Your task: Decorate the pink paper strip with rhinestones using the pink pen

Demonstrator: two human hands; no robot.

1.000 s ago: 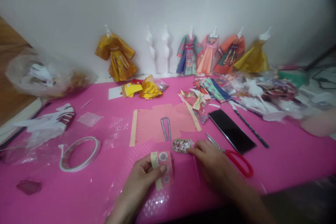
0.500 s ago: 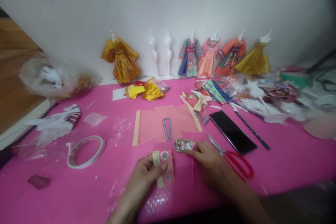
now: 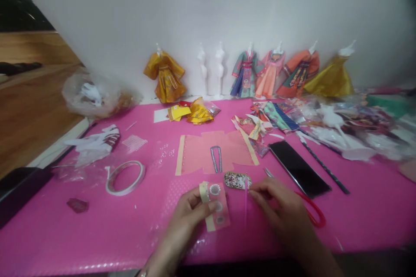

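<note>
My left hand [image 3: 195, 210] grips a small pink fabric piece [image 3: 222, 201] with a cream band along its edge and round white bead motifs. The thumb lies over part of one motif. My right hand [image 3: 276, 201] is closed in a pinch around a thin pink stick [image 3: 246, 207], which stands nearly upright. Just behind those fingertips lies an oval dish [image 3: 229, 180] filled with tiny beads or sequins. Beyond both hands, a larger pink fabric panel [image 3: 191, 151] with cream side strips is spread flat, and a grey beaded loop trim [image 3: 212, 160] rests on it.
Red-handled scissors [image 3: 320, 220] lie partly behind my right hand, beside a black phone [image 3: 299, 169]. A tape roll [image 3: 141, 177] is at the left. Dressed miniature mannequins [image 3: 165, 75] and two bare ones [image 3: 220, 69] line the wall. Plastic-wrapped scraps [image 3: 351, 125] heap up at the right.
The view has shifted, so everything sits further right or lower. My right hand has drawn back from the bead dish, and the pink stick stands more plainly in its fingers.
</note>
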